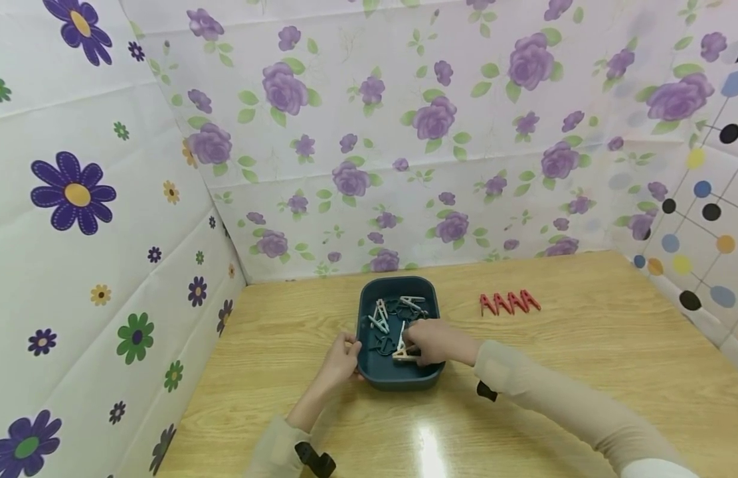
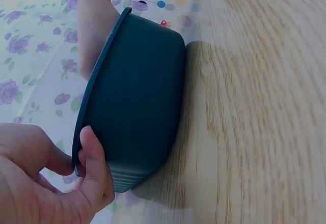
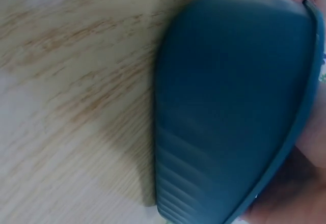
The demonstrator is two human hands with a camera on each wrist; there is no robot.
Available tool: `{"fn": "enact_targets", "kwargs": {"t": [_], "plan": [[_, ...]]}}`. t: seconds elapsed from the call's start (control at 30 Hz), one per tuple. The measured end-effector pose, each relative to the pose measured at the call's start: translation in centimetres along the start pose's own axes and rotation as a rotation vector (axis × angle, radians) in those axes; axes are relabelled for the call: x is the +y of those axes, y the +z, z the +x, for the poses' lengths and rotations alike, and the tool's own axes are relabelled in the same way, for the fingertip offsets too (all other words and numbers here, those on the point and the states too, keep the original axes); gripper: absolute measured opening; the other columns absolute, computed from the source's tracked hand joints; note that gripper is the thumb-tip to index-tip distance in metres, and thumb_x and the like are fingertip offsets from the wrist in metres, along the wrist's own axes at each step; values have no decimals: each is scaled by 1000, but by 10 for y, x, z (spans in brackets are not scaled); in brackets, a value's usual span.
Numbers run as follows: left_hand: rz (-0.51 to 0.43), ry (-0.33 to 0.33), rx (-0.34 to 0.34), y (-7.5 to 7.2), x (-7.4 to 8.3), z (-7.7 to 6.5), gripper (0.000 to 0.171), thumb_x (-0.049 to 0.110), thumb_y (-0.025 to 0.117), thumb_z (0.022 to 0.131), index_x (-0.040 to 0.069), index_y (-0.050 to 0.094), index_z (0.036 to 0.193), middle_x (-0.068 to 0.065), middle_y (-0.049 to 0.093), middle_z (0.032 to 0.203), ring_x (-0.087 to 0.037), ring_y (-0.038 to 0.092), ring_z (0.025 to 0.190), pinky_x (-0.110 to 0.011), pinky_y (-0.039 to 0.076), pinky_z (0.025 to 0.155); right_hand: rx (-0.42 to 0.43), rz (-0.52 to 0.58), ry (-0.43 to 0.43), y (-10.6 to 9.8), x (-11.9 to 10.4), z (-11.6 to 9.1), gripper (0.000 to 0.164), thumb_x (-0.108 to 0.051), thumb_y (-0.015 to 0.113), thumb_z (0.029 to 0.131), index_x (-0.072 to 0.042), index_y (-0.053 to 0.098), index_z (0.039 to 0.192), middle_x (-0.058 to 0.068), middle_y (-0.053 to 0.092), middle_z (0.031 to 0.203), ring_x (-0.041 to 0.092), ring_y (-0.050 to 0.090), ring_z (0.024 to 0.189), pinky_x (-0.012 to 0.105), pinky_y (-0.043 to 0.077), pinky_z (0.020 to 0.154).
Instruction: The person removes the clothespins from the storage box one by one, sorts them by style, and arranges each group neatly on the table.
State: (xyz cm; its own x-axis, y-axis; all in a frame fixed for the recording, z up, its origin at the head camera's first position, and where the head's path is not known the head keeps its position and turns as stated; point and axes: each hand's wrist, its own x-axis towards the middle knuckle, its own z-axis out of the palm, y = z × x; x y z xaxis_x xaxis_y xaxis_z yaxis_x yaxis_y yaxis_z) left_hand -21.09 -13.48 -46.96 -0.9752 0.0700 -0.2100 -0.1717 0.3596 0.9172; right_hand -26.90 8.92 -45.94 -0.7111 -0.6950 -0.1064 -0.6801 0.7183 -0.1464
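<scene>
Head view. One tabletop point(image 1: 273, 332), wood-grained. One dark teal bin point(image 1: 398, 384), left of the tabletop's centre, nearer its back edge than its front. Contents: pale clips point(image 1: 379, 318) along the bin's left side, another toward its far right corner; dark pieces point(image 1: 383, 345) among them. Left hand point(image 1: 340, 362): gripping the bin's left rim toward its near left corner. Right hand point(image 1: 431, 340): over the right rim, fingers down inside, just beside a cream clip point(image 1: 403, 356); whether they grasp anything cannot be told. Red clips point(image 1: 515, 301), four, in a row right of the bin, toward the tabletop's back edge.

Left wrist view. Bin upright on the tabletop; left thumb and fingers pinching its rim.

Right wrist view. Bin's outer wall, large; right fingers hidden behind it.
</scene>
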Motion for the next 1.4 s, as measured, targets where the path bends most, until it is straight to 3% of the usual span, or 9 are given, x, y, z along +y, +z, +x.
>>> {"fn": "enact_targets", "kwargs": {"t": [0.33,0.6,0.87,1.1,1.4], "plan": [[6,4,4,2,0,0,19,13,38,105,-1,41,118,-20,58,90,-15,56,56,-39,59,61,181,132,-49,-10,9,-10,27,-23,75,82,-12,67,105,4,62,96,12,55,76,25,48,61],[7,7,15,2,-1,1,18,13,38,105,0,41,116,-18,58,87,-14,55,55,-38,58,59,342,216,-83,-12,20,-16,23,-21,74,84,-8,67,101,6,60,90,14,53,73,22,45,61],[12,3,10,2,-1,-1,19,14,38,105,0,40,118,-19,58,89,-14,55,56,-38,58,59,366,263,23,-10,30,-27,27,-23,74,82,-9,61,101,4,59,89,12,53,72,23,46,62],[-3,14,13,4,-3,-1,19,13,38,105,-1,40,117,-18,57,88,-14,54,55,-39,58,58,381,341,181,-12,37,-38,23,-25,74,82,-11,63,96,6,64,87,10,49,62,23,41,52],[-28,5,2,2,-2,0,23,15,37,105,-2,39,121,-19,59,88,-14,55,55,-37,57,59,444,358,266,-16,54,-52,23,-26,74,81,-9,64,91,2,63,77,10,52,60,24,45,53]]}}
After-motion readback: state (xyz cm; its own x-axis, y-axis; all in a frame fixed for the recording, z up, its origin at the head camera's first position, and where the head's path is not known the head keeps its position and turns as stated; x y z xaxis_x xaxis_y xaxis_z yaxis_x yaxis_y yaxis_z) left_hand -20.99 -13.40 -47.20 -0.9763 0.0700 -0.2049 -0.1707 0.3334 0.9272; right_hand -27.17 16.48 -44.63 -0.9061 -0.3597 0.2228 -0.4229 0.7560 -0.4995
